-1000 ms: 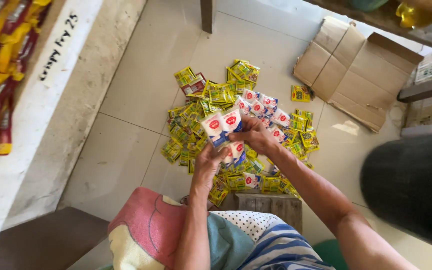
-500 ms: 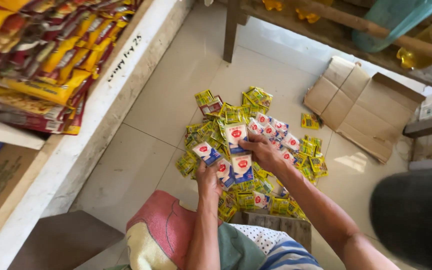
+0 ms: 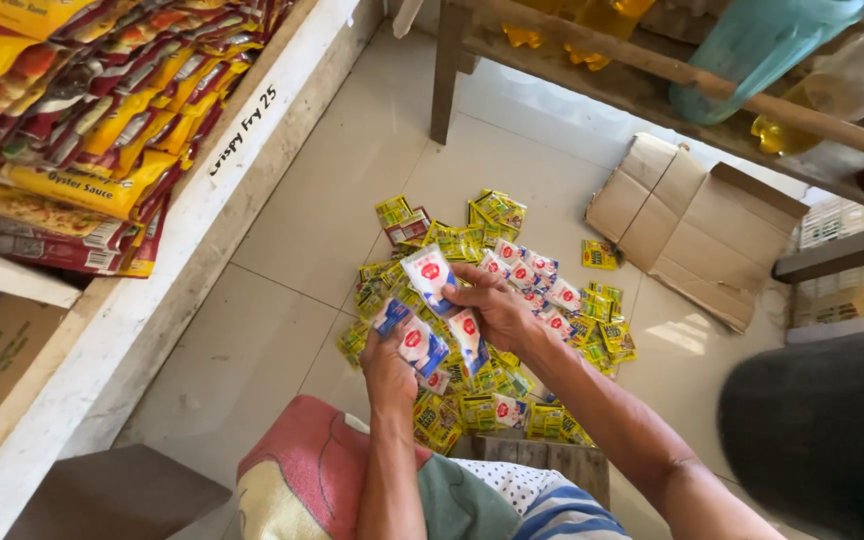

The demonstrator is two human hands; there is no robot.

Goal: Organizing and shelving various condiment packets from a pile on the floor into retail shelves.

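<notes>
White sachets point(image 3: 430, 275) now fanned lower over yellow pile point(image 3: 472, 390) | left hand point(image 3: 389, 365) fingers clamp stack | right hand point(image 3: 497, 310) fingers pinch one | sorting goes on

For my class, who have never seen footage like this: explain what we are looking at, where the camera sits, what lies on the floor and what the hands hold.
No machine is at work here. A person wears one camera on the head, looking down at their own two bare hands, so the arms enter from the bottom edge. The left hand and the right hand together hold a chain of small white sachets with red dots, joined edge to edge. Below them, on the pale tiled floor, lies a heap of small yellow sachets mixed with more white ones. To its right lies a flattened cardboard box. On the left a white shelf carries stacked yellow and red packets. A wooden bench crosses the top of the picture. The person's lap shows a pink cloth.
</notes>
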